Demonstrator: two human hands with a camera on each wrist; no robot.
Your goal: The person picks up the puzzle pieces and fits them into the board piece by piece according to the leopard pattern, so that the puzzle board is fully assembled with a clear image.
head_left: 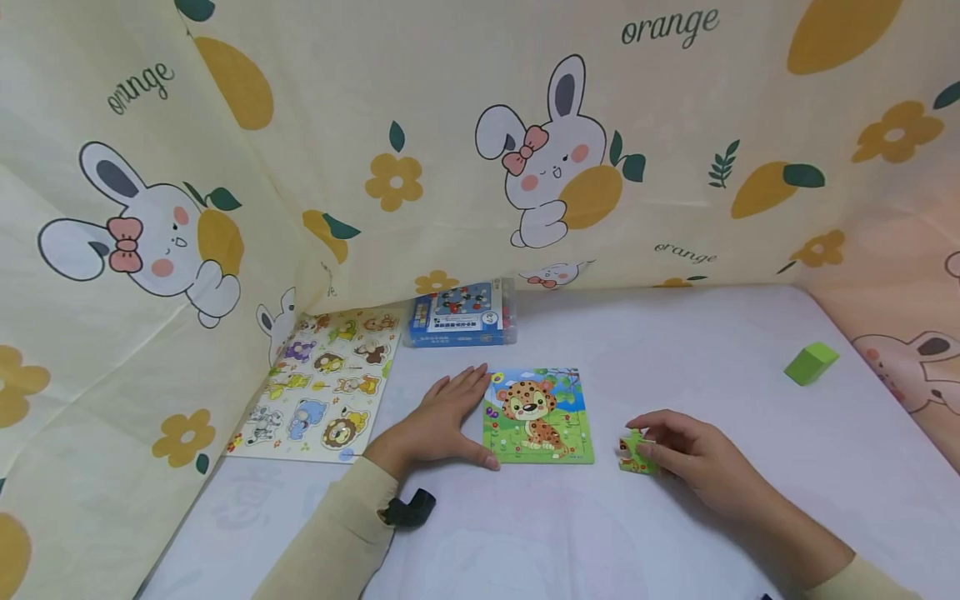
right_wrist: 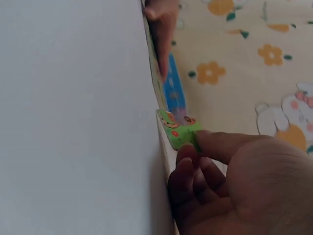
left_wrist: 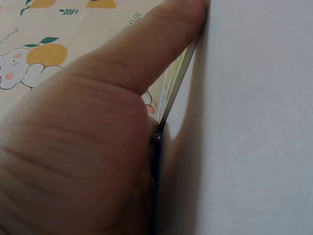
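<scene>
A square leopard jigsaw puzzle (head_left: pixel 534 417) lies flat on the white table, its picture showing a spotted cub on grass. My left hand (head_left: pixel 442 421) is spread along its left side, fingers pointing up its left edge and the thumb near its lower left corner. In the left wrist view the thumb (left_wrist: pixel 146 46) reaches to the edge of the thin board. To the right of the puzzle, my right hand (head_left: pixel 693 454) pinches a green puzzle piece (head_left: pixel 634 452) between thumb and fingers. The piece (right_wrist: pixel 178 131) bears red flowers and brown spots.
An animal peg board (head_left: pixel 375 425) lies left of my left hand. Behind the puzzle stands a blue boxed set (head_left: pixel 459 321). A green block (head_left: pixel 812 363) sits at the right. A curtain printed with rabbits and oranges (head_left: pixel 450 100) surrounds the table.
</scene>
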